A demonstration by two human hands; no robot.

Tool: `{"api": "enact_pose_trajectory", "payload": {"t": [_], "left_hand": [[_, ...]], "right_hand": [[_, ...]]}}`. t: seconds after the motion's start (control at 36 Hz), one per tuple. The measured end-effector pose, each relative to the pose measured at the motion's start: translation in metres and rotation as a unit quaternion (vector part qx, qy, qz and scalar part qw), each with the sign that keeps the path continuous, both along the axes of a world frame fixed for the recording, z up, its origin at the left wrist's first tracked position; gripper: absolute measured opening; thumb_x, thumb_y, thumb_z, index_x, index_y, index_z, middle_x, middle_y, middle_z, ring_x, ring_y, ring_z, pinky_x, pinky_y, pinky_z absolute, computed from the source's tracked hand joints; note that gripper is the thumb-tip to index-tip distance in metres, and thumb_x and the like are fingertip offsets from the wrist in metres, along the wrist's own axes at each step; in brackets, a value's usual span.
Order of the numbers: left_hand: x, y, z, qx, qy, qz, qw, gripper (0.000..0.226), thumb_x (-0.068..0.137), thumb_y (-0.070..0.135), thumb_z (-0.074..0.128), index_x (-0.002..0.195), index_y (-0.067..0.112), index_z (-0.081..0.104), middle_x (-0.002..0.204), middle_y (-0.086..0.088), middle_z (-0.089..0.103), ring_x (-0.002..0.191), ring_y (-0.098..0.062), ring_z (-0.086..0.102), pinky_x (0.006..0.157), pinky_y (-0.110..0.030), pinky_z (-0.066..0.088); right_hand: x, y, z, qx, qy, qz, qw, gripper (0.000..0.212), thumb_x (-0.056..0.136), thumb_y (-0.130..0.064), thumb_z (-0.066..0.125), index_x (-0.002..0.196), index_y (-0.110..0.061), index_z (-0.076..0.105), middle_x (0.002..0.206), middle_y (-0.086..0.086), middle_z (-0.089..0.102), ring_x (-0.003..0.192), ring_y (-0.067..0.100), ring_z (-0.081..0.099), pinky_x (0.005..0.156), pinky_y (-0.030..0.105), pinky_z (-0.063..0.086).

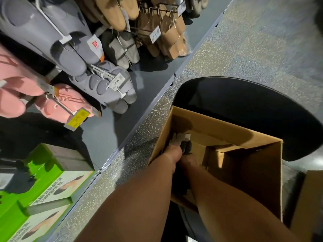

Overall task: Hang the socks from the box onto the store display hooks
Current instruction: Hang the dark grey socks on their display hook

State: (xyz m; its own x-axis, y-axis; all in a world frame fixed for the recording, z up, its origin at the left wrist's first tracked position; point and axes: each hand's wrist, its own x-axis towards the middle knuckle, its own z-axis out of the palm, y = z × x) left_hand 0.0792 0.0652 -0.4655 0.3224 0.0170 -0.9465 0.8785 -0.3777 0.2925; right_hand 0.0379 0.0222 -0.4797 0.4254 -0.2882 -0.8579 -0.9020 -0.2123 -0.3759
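Both hands dive into the cardboard box (pixel 227 137), lower centre: left hand (pixel 172 152) clutches a dark sock pack (pixel 183 142) for hanging; right hand (pixel 189 160) is buried, grip unclear. Display hooks (pixel 59 103) wait upper left.

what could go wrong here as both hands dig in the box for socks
1. The cardboard box seems to sit on a round black stool near its edge; pulling could tip it.
2. The left hand seems to pinch a dark sock pack by one end, so it may slip.
3. The right hand is mostly hidden inside the box, so its grip can't be judged.
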Motion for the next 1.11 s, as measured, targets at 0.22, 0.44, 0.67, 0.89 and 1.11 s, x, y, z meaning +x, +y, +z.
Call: {"api": "enact_pose_trajectory", "payload": {"t": [0.22,0.44,0.67,0.89,1.11], "left_hand": [[-0.037,-0.001,0.086,-0.076,-0.019,-0.003,0.997,0.053,0.090,0.047,0.047,0.138,0.029,0.056,0.133,-0.009,0.061,0.120,-0.034,0.057,0.109,-0.054,0.043],[-0.066,0.035,0.279,-0.190,-0.190,-0.046,0.962,0.031,0.092,0.052,0.066,0.111,0.028,0.074,0.115,0.001,0.073,0.103,-0.018,0.070,0.086,-0.028,0.057],[-0.076,0.095,0.407,-0.144,-0.368,0.111,0.912,0.041,0.089,0.071,0.055,0.100,0.034,0.069,0.112,-0.003,0.072,0.102,-0.022,0.067,0.100,-0.044,0.052],[-0.128,0.256,0.486,-0.051,-0.526,0.242,0.814,0.036,0.093,0.053,0.061,0.107,0.024,0.075,0.107,-0.002,0.076,0.100,-0.020,0.072,0.093,-0.038,0.056],[-0.255,0.458,0.508,0.036,-0.551,0.389,0.737,0.046,0.088,0.058,0.067,0.108,0.017,0.062,0.102,0.003,0.073,0.099,-0.017,0.071,0.089,-0.030,0.057]], "right_hand": [[-0.058,-0.046,0.128,0.005,-0.079,-0.111,0.991,0.023,0.077,-0.027,0.080,0.094,-0.024,0.065,0.089,0.000,0.072,0.083,0.017,0.069,0.076,0.036,0.059],[-0.071,-0.053,0.310,0.073,-0.221,-0.169,0.958,0.015,0.082,-0.003,0.065,0.095,-0.011,0.067,0.096,0.008,0.072,0.094,0.026,0.067,0.079,0.031,0.056],[-0.044,0.036,0.438,0.059,-0.373,-0.065,0.923,0.074,0.065,-0.067,0.076,0.116,-0.017,0.055,0.115,0.003,0.069,0.102,0.022,0.066,0.098,0.045,0.051],[-0.072,0.199,0.528,0.017,-0.453,0.171,0.875,0.030,0.097,-0.042,0.055,0.111,-0.016,0.058,0.096,0.000,0.060,0.104,0.028,0.064,0.075,0.027,0.041],[-0.120,0.411,0.515,0.078,-0.475,0.370,0.795,0.091,0.068,-0.094,0.045,0.117,-0.019,0.060,0.109,0.001,0.068,0.104,0.025,0.065,0.093,0.044,0.051]]}}
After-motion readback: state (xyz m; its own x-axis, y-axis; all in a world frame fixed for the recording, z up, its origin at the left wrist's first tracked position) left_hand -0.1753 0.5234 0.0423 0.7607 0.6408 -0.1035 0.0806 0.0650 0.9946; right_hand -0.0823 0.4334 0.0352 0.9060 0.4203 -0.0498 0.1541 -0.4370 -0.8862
